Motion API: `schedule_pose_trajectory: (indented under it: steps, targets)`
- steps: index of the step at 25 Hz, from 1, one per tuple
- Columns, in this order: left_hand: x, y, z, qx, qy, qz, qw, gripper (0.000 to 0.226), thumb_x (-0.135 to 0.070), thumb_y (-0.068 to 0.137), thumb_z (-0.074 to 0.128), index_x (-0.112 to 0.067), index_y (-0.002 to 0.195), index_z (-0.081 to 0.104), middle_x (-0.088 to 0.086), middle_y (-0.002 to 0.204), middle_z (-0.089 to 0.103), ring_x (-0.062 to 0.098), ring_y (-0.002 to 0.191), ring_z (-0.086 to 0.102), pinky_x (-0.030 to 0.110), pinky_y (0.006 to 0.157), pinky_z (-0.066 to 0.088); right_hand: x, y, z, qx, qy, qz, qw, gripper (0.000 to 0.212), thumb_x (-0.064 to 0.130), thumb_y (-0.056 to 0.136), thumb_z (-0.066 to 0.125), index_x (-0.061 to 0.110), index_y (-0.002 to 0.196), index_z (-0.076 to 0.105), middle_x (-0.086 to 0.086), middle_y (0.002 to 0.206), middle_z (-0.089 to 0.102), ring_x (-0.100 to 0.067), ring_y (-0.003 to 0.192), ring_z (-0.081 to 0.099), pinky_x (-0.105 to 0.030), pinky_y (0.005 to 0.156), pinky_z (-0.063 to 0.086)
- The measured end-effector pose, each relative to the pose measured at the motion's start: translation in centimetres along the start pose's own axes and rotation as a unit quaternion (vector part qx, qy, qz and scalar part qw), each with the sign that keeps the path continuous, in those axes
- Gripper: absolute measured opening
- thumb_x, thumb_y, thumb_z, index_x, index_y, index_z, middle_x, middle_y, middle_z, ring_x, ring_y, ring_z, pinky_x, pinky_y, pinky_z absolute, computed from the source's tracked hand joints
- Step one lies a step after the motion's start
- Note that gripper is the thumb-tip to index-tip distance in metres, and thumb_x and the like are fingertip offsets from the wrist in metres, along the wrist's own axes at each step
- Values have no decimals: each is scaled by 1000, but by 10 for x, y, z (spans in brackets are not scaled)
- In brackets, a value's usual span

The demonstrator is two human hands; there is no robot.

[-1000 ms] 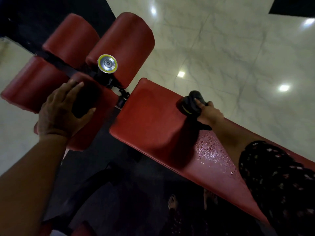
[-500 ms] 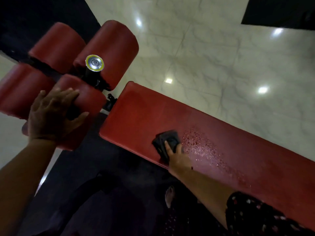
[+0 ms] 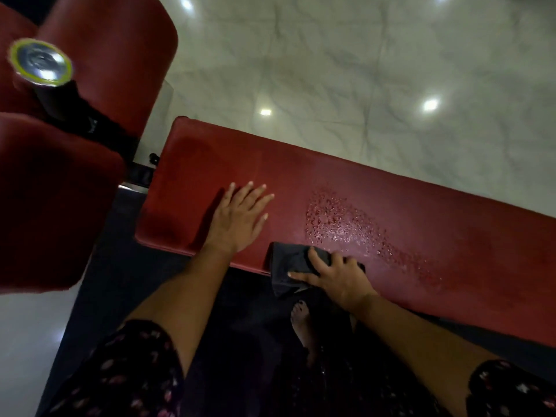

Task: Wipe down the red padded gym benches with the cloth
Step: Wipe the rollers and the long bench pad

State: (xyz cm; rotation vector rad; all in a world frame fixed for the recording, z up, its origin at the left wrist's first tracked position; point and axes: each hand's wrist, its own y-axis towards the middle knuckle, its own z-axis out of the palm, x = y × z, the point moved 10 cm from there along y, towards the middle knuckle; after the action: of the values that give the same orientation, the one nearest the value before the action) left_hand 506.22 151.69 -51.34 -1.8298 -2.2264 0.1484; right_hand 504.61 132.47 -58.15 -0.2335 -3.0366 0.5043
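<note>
Head view: the left hand (image 3: 240, 219) lies flat, fingers straight, on the red bench (image 3: 376, 203); the right hand (image 3: 337, 276) presses a dark cloth (image 3: 290, 261) at its near edge, fingers curled over it. Droplets (image 3: 346, 221) glisten just beyond the cloth.

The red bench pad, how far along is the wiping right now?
Partly done. The bench pad near the left hand, which rests flat on it, shows no droplets. In hand: the right hand presses the dark cloth at the pad's near edge. Left: the patch of droplets just beyond the cloth, and maybe the roller pads.
</note>
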Motion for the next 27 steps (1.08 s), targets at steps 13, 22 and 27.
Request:
schedule_pose_trajectory:
  steps: [13,22,27]
  targets:
    - [25,49,50,-109,-78,-39,990,51,-38,97,33,-28,146,44,-1,152,43,24,143,32,49,119,18,-205,118,-57,-29,91,344,934,65,36,99,49,59,147,11,-7,140,29,-38,102,48,-42,67,41]
    - [25,50,49,-107,-68,-43,991,57,-46,92,37,-29,147,44,-2,152,42,23,143,32,48,120,17,-137,74,-25,-6,369,466,804,86,21,88,58,49,151,7,-13,139,29,-41,106,53,-39,75,46]
    - [25,48,48,-117,-80,-49,989,58,-46,92,37,-29,146,44,-1,152,43,24,143,33,48,120,16,-31,4,2,49,319,458,828,93,19,91,53,56,146,-11,-10,153,13,-32,103,51,-41,73,53]
